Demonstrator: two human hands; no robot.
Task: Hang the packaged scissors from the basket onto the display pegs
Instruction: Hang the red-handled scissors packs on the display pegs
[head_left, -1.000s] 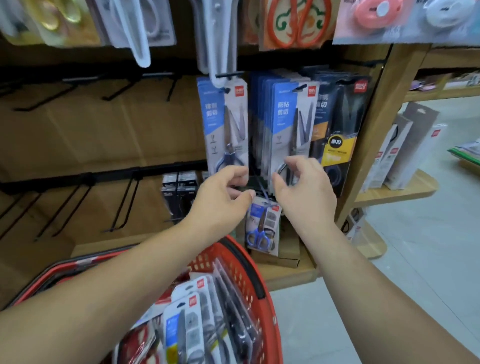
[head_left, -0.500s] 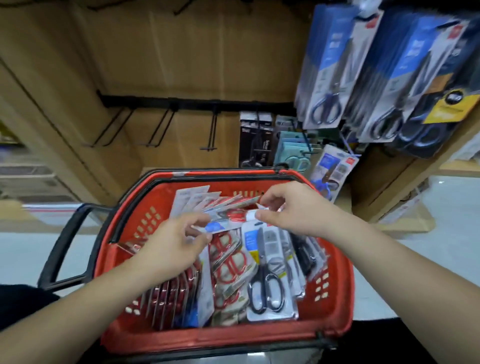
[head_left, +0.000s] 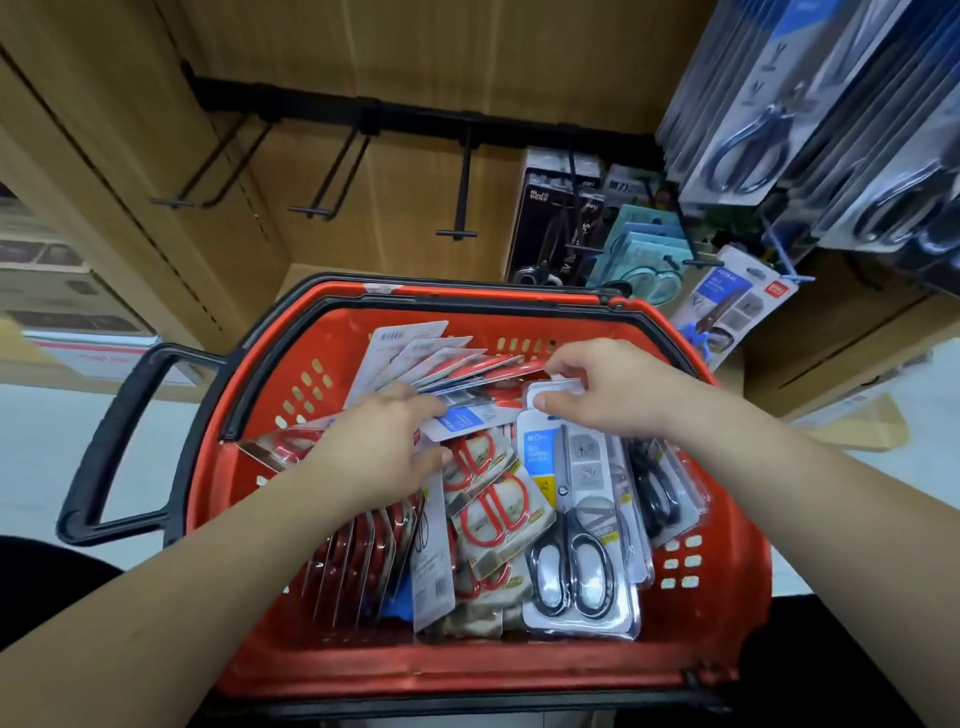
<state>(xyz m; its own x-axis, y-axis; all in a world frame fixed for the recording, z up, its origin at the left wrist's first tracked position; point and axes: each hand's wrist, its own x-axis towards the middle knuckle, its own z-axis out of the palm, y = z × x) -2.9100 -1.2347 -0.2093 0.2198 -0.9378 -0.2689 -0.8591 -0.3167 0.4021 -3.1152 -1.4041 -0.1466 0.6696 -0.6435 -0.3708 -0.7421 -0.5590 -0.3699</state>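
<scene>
Off display pegs (head_left: 457, 228), back down in basket (head_left: 322, 332). Gripping blue-label pack (head_left: 467, 418) with left hand (head_left: 384, 447), pinching white pack (head_left: 563, 385) near far edge with right hand (head_left: 608, 395). Starting next pick.

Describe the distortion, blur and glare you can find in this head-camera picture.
Head view: wide-angle distortion bows the black peg rail and tilts the wooden panels outward; the hanging packs at upper right are smeared by blur, while the basket contents look fairly sharp; soft highlights glint on the clear blister of the black-handled scissors pack; lighting is even, shadows faint.
</scene>
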